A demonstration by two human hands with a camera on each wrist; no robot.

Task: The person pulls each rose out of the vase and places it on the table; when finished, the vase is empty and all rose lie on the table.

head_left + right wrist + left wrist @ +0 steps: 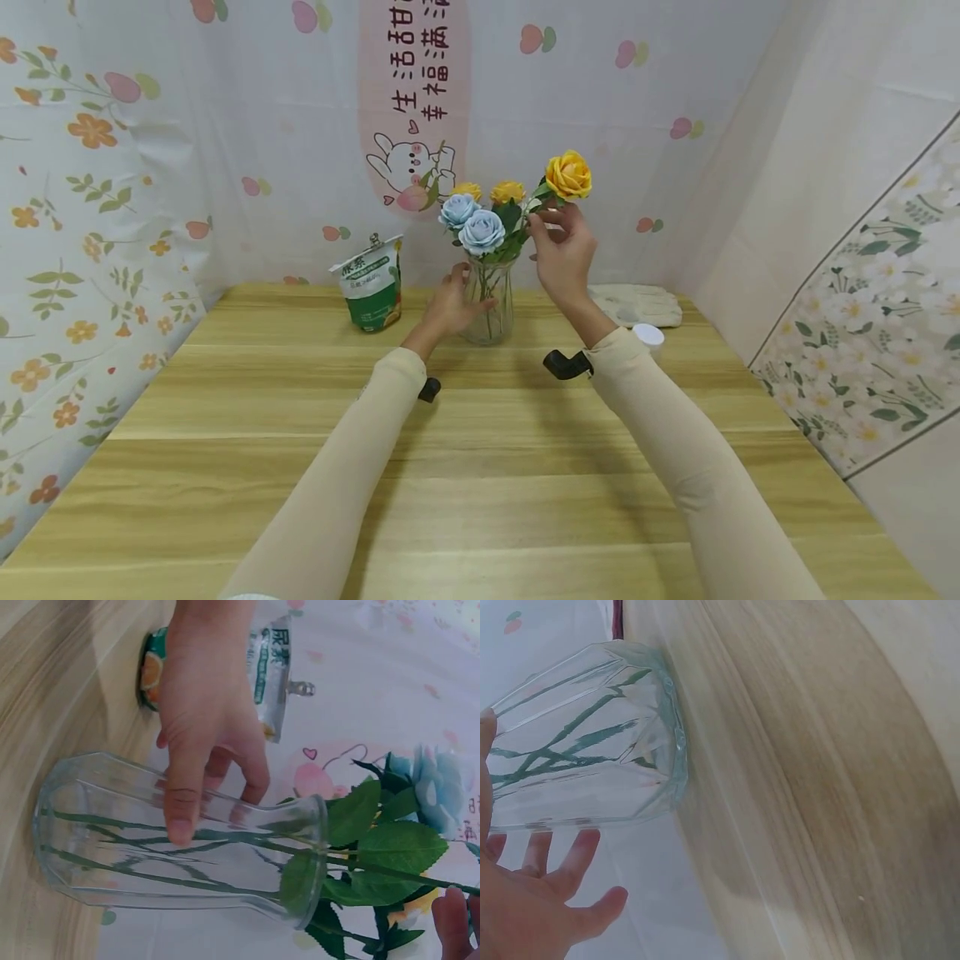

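Note:
A clear glass vase stands upright toward the table's back, holding blue roses and yellow roses. My left hand grips its left side, thumb across the front and fingers behind the glass, as the right wrist view shows. In the left wrist view, fingertips lie along the vase wall. Above and right of the rim, my right hand pinches the stem of another yellow rose. That bloom rises higher than the others. Green stems cross inside the vase.
Left of the vase stands a green and white pouch with a metal clip on top. Behind my right forearm lie a whitish glove and a small white-lidded container. Printed curtains hang behind the wooden table.

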